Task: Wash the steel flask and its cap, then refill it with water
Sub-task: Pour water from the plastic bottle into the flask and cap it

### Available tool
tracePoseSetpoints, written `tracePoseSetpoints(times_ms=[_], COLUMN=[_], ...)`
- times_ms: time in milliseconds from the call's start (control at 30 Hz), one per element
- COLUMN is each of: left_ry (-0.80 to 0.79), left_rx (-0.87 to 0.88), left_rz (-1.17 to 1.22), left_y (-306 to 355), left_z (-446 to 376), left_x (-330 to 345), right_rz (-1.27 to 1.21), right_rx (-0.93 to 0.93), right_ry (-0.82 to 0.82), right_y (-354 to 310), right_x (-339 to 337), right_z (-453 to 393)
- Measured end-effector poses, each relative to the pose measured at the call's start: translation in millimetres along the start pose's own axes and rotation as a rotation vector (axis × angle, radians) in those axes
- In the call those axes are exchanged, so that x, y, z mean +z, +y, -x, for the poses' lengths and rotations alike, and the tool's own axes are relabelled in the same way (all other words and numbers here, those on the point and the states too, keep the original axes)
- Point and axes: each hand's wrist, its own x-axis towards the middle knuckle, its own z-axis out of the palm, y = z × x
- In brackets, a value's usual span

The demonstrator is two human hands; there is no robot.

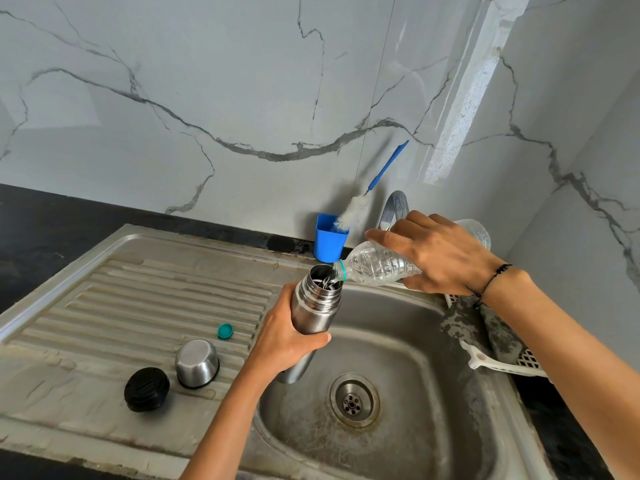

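Over the basin of the stainless steel sink (pixel 450 427), we hold the cylindrical brushed-steel flask (pixel 313 308) upright with its mouth open, our left hand (pixel 284 341) wrapped round its body below the threaded neck, the grip clamped firmly on the metal. Our right hand (pixel 440 258) curls over a clear ribbed plastic water bottle (pixel 377 266), its grip closed on the bottle's middle, tilting it so the teal-ringed neck sits just at the flask's rim and water runs in. We judge this to be the refilling step, with the washing apparently behind us. On the ribbed draining board to the left, the small steel cup-shaped cap (pixel 197 363) stands upside down, the round black plastic stopper (pixel 147 389) lies just beside it, and the little teal bottle cap (pixel 225 330) rests near them. A blue-handled white bottle brush (pixel 360 202) leans in a square blue plastic cup (pixel 330 237) against the marble wall, beside the tap (pixel 393 207). How full the flask is we cannot tell. The next move calls for keeping both mouths aligned, levelling the bottle before overflow, then reaching for the stopper and cap.
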Motion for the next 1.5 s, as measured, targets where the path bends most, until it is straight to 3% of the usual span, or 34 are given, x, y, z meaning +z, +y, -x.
tracePoseSetpoints(times_ms=[867, 1500], left_ry=[-0.033, -0.037], left_rx=[-0.010, -0.007], left_rz=[0.020, 0.015], left_y=[4, 4], left_z=[5, 7], left_x=[1, 2], right_rz=[0.102, 0.217], right_rx=[-0.040, -0.117], right_ry=[0.010, 0.104], right_y=[-3, -3], right_x=[-13, -22], right_z=[-6, -15])
